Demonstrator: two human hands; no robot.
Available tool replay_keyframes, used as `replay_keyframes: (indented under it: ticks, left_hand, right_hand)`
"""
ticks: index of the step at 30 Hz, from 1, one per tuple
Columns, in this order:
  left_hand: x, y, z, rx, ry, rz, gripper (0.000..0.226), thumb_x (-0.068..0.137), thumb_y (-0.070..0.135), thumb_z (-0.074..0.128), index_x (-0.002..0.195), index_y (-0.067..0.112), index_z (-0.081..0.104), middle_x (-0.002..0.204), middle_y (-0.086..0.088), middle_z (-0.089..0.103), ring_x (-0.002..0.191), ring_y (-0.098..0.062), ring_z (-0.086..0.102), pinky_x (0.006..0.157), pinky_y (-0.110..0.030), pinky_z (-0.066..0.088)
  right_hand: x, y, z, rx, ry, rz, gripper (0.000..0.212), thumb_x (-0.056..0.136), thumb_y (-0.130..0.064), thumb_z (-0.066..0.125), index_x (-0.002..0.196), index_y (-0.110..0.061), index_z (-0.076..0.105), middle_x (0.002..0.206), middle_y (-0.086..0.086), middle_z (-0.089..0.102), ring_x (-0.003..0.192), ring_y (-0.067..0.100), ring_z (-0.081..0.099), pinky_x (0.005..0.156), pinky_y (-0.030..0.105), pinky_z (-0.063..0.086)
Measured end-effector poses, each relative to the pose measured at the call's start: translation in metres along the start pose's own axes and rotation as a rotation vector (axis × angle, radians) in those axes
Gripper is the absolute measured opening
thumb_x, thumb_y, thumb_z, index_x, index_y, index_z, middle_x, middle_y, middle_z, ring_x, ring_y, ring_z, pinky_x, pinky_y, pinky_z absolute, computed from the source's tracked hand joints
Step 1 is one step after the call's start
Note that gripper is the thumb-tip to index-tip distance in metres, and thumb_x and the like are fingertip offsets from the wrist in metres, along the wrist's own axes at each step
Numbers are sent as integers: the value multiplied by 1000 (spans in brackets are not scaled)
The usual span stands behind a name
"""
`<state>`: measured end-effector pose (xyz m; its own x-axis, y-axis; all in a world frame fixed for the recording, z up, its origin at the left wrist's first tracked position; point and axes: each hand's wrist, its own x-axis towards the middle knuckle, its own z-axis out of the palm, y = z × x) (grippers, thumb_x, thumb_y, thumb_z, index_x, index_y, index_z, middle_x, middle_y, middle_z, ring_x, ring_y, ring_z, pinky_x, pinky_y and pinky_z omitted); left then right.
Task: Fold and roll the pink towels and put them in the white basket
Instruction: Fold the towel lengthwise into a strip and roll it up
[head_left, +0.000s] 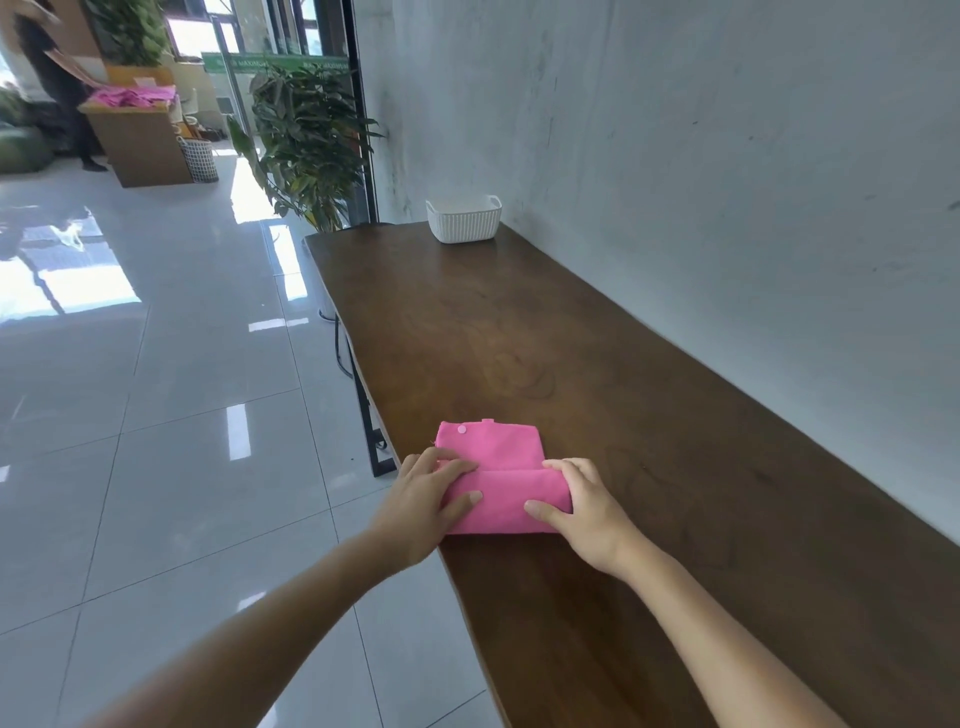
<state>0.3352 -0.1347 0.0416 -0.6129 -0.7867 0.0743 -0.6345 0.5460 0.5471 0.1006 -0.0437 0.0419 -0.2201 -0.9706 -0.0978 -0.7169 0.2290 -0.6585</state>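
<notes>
A pink towel (498, 467) lies on the brown wooden table (597, 364) near its left edge. The towel's near part is rolled into a thick roll, and its far part lies flat with a small round snap at the far left corner. My left hand (426, 504) grips the roll's left end, thumb on top. My right hand (576, 506) grips the roll's right end, thumb across the front. The white ribbed basket (464, 218) stands at the table's far end by the wall, and nothing shows inside it.
A grey wall (727, 156) runs along the table's right side. A glossy tiled floor (156, 389) lies to the left. A potted plant (306, 140) stands beyond the table. Far off, a person stands at a counter holding several pink towels (132, 97), with a mesh basket (200, 158) beside it.
</notes>
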Motion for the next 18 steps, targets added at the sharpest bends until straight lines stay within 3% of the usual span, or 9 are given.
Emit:
replay_keyframes:
  ticks: [2, 6, 10, 12, 15, 18]
  left_hand:
    - [-6, 1, 6, 42, 66, 66, 63, 97, 66, 38, 149, 30, 45, 147, 11, 40, 135, -12, 32, 117, -36, 35]
    - [-6, -6, 12, 65, 31, 97, 83, 88, 73, 54, 156, 30, 31, 152, 13, 34, 139, -10, 28, 117, -35, 34]
    - [6, -10, 9, 41, 43, 79, 73, 90, 70, 53, 150, 31, 40, 144, 11, 44, 127, -12, 39, 110, -35, 40]
    - [14, -13, 4, 11, -36, 35, 76, 84, 80, 44, 145, 35, 43, 139, 12, 47, 120, -12, 41, 105, -35, 43]
    - [31, -16, -6, -27, -167, -6, 71, 85, 79, 48, 140, 36, 48, 136, 9, 50, 122, -15, 44, 106, -41, 43]
    - [47, -17, -15, -80, -251, -84, 68, 86, 74, 51, 139, 31, 51, 132, 4, 53, 121, -20, 49, 106, -44, 44]
  right_hand:
    - [7, -2, -4, 18, -55, 46, 71, 89, -62, 60, 148, -28, 39, 146, -5, 33, 123, 13, 48, 98, 30, 51]
    - [20, -4, -13, 43, -136, 123, 67, 91, -63, 58, 147, -29, 42, 139, -3, 38, 120, 17, 51, 94, 37, 57]
    - [28, -8, -14, 14, -136, 157, 82, 82, -79, 50, 149, -33, 39, 137, -1, 43, 117, 20, 54, 92, 39, 57]
    - [27, -8, -11, 27, -72, 140, 93, 71, -86, 44, 148, -35, 36, 139, -1, 44, 116, 17, 53, 89, 34, 55]
    - [23, -8, -6, -13, 50, 76, 77, 84, -77, 45, 146, -32, 33, 140, 0, 41, 108, 13, 52, 69, 20, 46]
    - [23, -10, -3, -93, 130, 25, 67, 90, -72, 38, 143, -31, 34, 140, -1, 41, 104, 10, 52, 62, 14, 43]
